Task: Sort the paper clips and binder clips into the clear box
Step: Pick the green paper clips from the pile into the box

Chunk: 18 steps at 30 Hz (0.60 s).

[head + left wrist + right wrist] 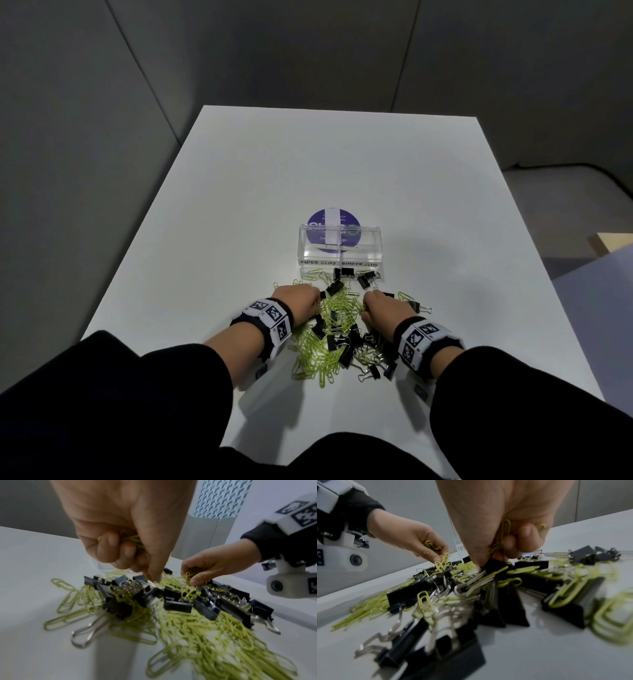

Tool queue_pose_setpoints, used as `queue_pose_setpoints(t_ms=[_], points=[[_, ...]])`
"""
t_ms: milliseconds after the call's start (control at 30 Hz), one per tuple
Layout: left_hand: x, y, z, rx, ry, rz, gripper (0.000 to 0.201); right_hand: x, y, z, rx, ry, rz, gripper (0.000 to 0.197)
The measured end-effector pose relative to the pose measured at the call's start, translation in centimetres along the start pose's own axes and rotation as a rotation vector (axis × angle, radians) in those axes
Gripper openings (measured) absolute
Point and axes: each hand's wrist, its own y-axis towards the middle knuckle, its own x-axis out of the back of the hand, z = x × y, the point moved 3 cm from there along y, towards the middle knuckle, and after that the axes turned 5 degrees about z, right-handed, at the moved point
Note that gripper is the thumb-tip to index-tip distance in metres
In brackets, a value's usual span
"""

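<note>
Both hands are gathering paper clips from the mixed heap low in the centre of the head view. The left hand (301, 303) and right hand (383, 308) each clutch a bunch of green paper clips (214, 635), index fingers down among the black binder clips (505, 601). The clear box (339, 251) stands just above the heap, seemingly empty. Next, I judge, the bunches go to its left compartment, marked for paper clips.

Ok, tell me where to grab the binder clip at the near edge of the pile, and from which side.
Pinch the binder clip by its black body, coming from above on the near side. It sits apart from the tangle, wire handles pointing near-left, so the body looks exposed; the thin handles would probably swivel in a pinch.
</note>
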Motion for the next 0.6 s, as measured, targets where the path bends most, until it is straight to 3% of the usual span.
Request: queue_pose_setpoints(t_ms=[167, 367, 500, 600], points=[[1.4, -1.8, 0.9, -0.081, -0.088, -0.021, 0.026, 1.6, -0.3, 0.1, 0.091, 0.101, -0.053, 0.019], [5.0, -3.4, 1.9, -0.147, -0.246, -0.163, 0.023, 6.5, -0.7, 2.3, 0.234, 0.226, -0.117, 0.010], [7.9, -2.9, 3.0, -0.132, -0.241, -0.281, 0.022, 10.6, 2.1, 4.0, 0.215, 0.352, -0.211, 0.017], [9.8, -2.2, 4.0, -0.115, -0.239, -0.345, 0.022, 11.8, 5.1, 5.1, 0.138, 0.402, -0.187, 0.015]])
